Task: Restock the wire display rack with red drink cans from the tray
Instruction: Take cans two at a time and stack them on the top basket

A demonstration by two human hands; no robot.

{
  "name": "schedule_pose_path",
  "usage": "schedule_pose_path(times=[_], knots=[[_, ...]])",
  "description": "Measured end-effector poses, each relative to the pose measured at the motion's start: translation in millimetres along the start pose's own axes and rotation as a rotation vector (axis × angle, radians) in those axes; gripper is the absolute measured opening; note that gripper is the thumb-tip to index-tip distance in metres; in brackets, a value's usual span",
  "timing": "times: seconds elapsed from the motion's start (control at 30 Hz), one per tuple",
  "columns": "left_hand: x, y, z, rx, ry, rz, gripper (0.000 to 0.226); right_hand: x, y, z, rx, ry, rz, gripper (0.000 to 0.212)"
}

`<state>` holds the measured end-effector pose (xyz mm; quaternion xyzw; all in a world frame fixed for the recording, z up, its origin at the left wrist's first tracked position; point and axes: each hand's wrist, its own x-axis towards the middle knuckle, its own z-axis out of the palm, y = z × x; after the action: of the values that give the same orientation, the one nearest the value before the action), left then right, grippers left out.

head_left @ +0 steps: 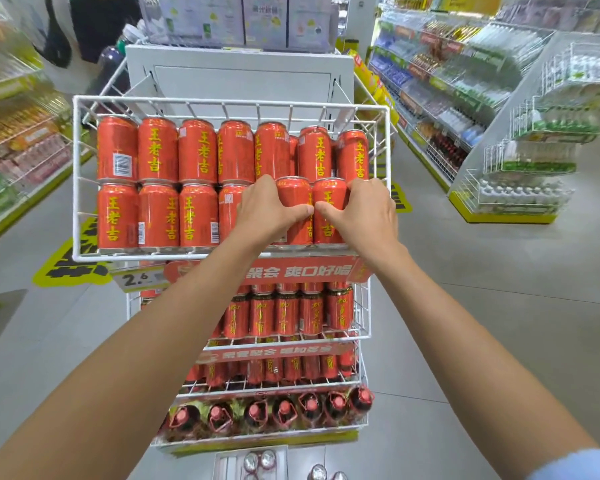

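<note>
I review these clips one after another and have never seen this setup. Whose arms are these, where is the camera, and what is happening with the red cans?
There is one picture, from a camera worn on a person's head, looking forward and down, so the two bare arms are the wearer's own. The left hand and right hand each grip a red can: one can and its neighbour in the front row of the top wire basket of a white display rack. Lower shelves carry more cans and dark bottles. At the bottom edge, silver can tops show, probably the supply tray. Store shelves line the aisles.
</note>
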<state>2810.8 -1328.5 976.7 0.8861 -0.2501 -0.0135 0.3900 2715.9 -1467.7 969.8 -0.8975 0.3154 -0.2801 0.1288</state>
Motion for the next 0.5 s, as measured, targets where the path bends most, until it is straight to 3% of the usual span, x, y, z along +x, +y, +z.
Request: schedule_pose_path(times=[0.5], knots=[[-8.0,3.9,-6.4,0.022,-0.011,-0.028,0.070,-6.2,-10.3,-19.9,0.014,-0.100,0.020,0.057]])
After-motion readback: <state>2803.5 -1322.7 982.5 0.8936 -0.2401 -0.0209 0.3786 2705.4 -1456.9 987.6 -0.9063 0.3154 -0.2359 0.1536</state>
